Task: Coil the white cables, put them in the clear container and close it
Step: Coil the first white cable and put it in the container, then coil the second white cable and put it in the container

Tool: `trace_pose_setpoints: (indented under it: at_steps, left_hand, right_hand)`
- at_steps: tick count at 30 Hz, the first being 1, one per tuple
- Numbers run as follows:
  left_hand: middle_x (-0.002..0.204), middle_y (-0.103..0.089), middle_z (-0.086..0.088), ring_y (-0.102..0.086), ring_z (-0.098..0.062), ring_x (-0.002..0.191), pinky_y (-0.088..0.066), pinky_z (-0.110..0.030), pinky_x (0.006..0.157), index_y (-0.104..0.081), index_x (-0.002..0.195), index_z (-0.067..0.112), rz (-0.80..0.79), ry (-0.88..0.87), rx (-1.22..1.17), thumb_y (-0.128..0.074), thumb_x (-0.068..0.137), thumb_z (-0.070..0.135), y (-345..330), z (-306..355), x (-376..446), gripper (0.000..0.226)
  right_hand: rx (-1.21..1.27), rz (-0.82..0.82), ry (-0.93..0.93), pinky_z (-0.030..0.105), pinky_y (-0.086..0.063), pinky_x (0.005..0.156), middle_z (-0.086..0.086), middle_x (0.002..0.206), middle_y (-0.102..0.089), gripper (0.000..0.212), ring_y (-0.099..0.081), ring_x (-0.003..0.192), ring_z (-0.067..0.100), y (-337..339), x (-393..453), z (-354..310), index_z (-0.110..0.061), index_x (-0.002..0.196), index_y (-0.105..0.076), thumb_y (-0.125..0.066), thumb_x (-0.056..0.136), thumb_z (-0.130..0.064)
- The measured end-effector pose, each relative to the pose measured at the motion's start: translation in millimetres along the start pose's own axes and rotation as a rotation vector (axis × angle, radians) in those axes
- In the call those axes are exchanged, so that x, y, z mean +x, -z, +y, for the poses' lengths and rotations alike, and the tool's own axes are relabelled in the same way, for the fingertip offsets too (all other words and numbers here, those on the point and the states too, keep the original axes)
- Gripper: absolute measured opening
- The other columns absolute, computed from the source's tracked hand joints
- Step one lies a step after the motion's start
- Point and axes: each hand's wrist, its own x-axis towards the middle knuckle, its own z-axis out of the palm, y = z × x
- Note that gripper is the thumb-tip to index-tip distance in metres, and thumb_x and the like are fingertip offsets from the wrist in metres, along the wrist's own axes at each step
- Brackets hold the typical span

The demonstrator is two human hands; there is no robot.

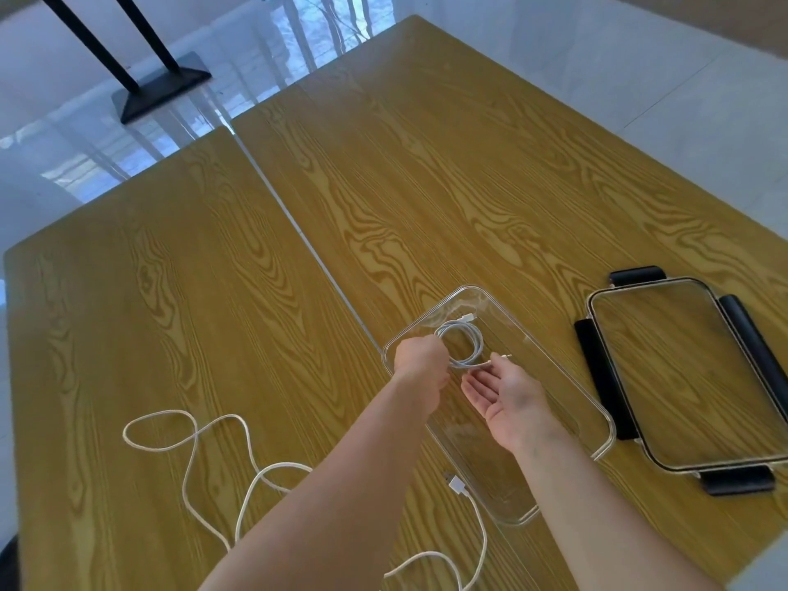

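Your left hand (420,360) is curled into a loose fist over the near-left corner of the clear container (607,424), its fingers closed around one side of the coiled white cable (462,341). The coil hangs or rests inside the container's far end; you cannot tell from this view whether it touches the bottom. One plug end points up toward the far wall, the other sticks out to the right, just past your right fingertips.

Your right hand (507,396) is palm up, fingers (475,388) straight and lying side by side, holding nothing. The fingertips sit just beneath the lower edge of the coil, close to it; contact is not clear.

The second white cable (256,471) lies uncoiled in loose loops on the surface (170,313), to the left of your arms, with its plug (455,484) just beside the container's near-left wall.

The lid (682,373), clear with black clips, lies flat to the right of the container, apart from it.
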Motion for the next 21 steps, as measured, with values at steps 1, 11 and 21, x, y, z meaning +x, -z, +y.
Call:
trace_pose_setpoints:
  at_steps: [1, 11, 21]
  left_hand:
    - [0.102, -0.062, -0.009, -0.062, -0.022, 0.087, -0.055, -0.035, 0.090, -0.059, 0.128, 0.003, -0.004, -0.010, 0.002, -0.047, 0.097, 0.007, 1, 0, -2, 0.033]
    - [0.116, -0.068, -0.010, -0.066, -0.016, 0.093, -0.056, -0.031, 0.091, -0.065, 0.121, 0.007, -0.056, -0.007, -0.006, -0.057, 0.097, 0.014, 14, -3, -10, 0.026]
    - [0.108, -0.076, -0.011, -0.070, -0.024, 0.105, -0.056, -0.037, 0.091, -0.070, 0.109, 0.007, -0.248, -0.148, -0.260, -0.061, 0.096, 0.016, 104, -34, -63, 0.018]
  right_hand:
    - [-0.006, -0.017, -0.008, 0.034, -0.061, 0.075, 0.022, 0.111, -0.069, 0.030, -0.071, 0.098, 0.030, 2, 0, 0, 0.005, 0.112, -0.062, -0.058, 0.100, -0.022]
    - [-0.048, -0.078, -0.032, 0.035, -0.058, 0.076, 0.021, 0.123, -0.064, 0.049, -0.067, 0.106, 0.031, 9, -22, -7, 0.004, 0.136, -0.051, -0.055, 0.102, -0.030]
    - [-0.221, -0.206, 0.032, 0.042, -0.048, 0.097, 0.015, 0.126, -0.066, 0.050, -0.066, 0.109, 0.026, 15, -67, -11, -0.001, 0.139, -0.050, -0.047, 0.103, -0.036]
